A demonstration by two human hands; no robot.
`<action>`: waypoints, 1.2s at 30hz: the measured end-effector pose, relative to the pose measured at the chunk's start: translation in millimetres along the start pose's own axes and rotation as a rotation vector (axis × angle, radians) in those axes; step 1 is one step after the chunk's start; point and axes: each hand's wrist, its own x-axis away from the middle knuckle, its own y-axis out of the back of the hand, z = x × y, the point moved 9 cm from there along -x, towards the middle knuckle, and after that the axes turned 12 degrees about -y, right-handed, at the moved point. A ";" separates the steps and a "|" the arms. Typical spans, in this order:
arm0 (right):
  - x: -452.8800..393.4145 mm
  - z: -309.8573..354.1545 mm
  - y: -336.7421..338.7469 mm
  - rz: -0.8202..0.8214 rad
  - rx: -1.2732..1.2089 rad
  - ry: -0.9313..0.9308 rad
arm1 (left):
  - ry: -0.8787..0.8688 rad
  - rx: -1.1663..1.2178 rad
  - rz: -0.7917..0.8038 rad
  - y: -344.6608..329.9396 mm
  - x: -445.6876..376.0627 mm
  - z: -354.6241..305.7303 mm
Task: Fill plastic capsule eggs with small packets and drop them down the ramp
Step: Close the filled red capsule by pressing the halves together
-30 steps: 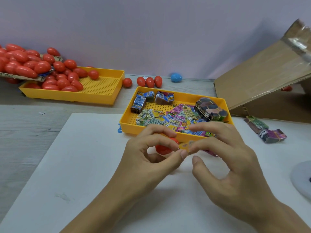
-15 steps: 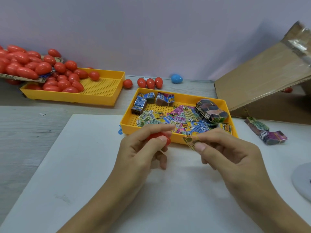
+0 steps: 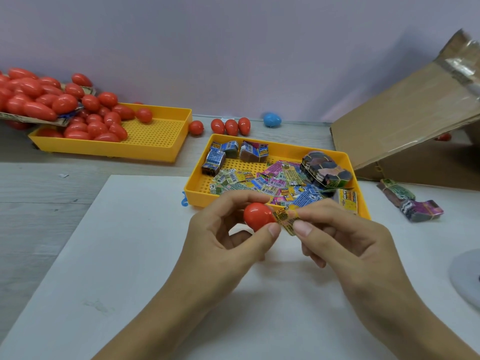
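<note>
Just in front of the packet tray (image 3: pixel 197 183), the left hand (image 3: pixel 220 242) pinches a red capsule egg (image 3: pixel 258 216) between thumb and fingers. Touching the egg's right side, a small yellow packet (image 3: pixel 287 219) is pinched by the right hand (image 3: pixel 345 237).

Both hands, the left (image 3: pixel 223 245) and the right (image 3: pixel 345 245), are bare, as are the forearms: no sleeves, rings, watch or gloves; fingernails short and unpainted.
</note>
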 end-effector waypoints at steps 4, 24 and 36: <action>0.0 -1.9 -0.9 -0.021 0.025 -0.002 | 0.003 0.027 0.016 -1.3 0.7 -1.0; -1.7 -6.5 4.0 -0.045 0.125 -0.008 | -0.005 0.017 0.003 -0.6 0.8 -0.3; -1.1 -3.4 2.3 -0.032 0.215 0.029 | -0.047 -0.013 0.050 -2.0 -0.3 -3.2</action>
